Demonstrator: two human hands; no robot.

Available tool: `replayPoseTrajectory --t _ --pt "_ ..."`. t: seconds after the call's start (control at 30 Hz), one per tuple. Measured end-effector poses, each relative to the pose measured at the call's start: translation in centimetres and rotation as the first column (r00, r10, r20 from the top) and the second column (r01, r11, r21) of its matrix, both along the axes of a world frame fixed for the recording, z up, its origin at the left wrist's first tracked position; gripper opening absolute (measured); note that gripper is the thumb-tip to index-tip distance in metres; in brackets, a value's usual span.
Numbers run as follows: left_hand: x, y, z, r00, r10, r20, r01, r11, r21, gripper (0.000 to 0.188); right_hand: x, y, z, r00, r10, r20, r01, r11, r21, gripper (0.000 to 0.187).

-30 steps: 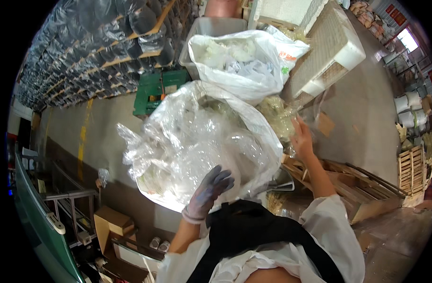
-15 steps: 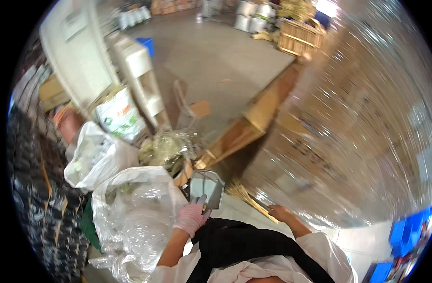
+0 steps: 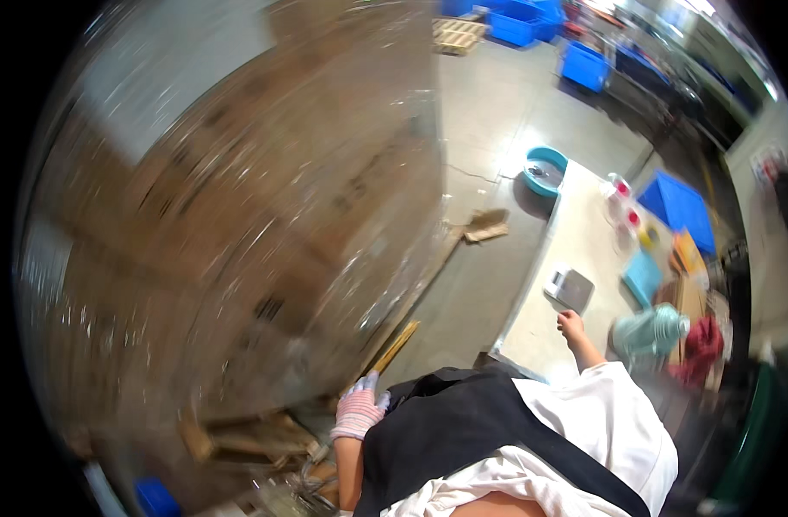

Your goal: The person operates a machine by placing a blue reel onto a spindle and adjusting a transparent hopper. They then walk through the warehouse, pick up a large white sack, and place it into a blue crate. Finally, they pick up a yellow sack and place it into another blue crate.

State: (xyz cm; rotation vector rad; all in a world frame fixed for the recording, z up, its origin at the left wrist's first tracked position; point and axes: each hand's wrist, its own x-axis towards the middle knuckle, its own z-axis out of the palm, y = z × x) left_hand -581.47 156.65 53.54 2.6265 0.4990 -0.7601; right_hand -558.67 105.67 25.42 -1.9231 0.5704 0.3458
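Note:
My left hand (image 3: 359, 412), in a striped pinkish glove, is low beside my dark apron, next to the wrapped boxes. A narrow straw-yellow piece (image 3: 397, 345) starts just beyond its fingers; blur hides whether the hand holds it. My bare right hand (image 3: 570, 324) is over the pale table (image 3: 532, 325), its fingers curled together with nothing visible in them. Just beyond those fingers lies a small scale (image 3: 573, 290) with a grey plate. To the right of this hand are a pale green plastic jug (image 3: 648, 334) and a dark red cloth (image 3: 700, 351).
A tall stack of film-wrapped cartons (image 3: 282, 224) fills the left side. Torn cardboard (image 3: 487, 226) lies on the floor, and a turquoise basin (image 3: 545, 171) stands at the table's far end. Blue bins (image 3: 585, 66) are farther back. Red-capped bottles (image 3: 625, 205) stand on the table.
My view has swung right, from the sacks and bags to the table. My right hand, earlier on a straw hand broom, is now by the scale. The dustpan near my left hand is out of sight.

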Motion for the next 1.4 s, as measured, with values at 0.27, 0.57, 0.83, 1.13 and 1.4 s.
replayPoseTrajectory --t 0.27,0.57,0.83,1.13,1.4 --pt "22.0 -0.2 -1.1 0.921 -0.385 -0.06 0.38 0.922 -0.077 0.063 2.6 7.5 -2.9 0.912 -0.129 -0.388 0.278 0.891 0.358 0.022" --pt "48.9 -1.2 -3.2 0.824 -0.51 0.247 0.532 0.846 -0.031 0.058 33.2 10.2 0.1 0.975 -0.165 -0.151 0.213 0.889 0.406 0.024" --pt "70.4 -8.7 -5.6 0.66 -0.751 0.011 0.727 0.636 -0.26 0.045 34.5 4.3 -3.9 0.903 -0.356 -0.238 0.425 0.818 0.388 0.005" --pt "97.0 -19.1 -6.2 0.728 -0.685 0.016 0.658 0.693 -0.295 0.062 49.8 -14.2 -8.0 0.672 -0.58 -0.46 0.673 0.738 0.051 0.007" --pt "109.5 -13.3 -2.7 0.89 -0.411 0.198 0.441 0.886 -0.145 0.06 101.0 -15.6 5.4 0.902 -0.431 -0.032 0.428 0.881 0.202 0.019"
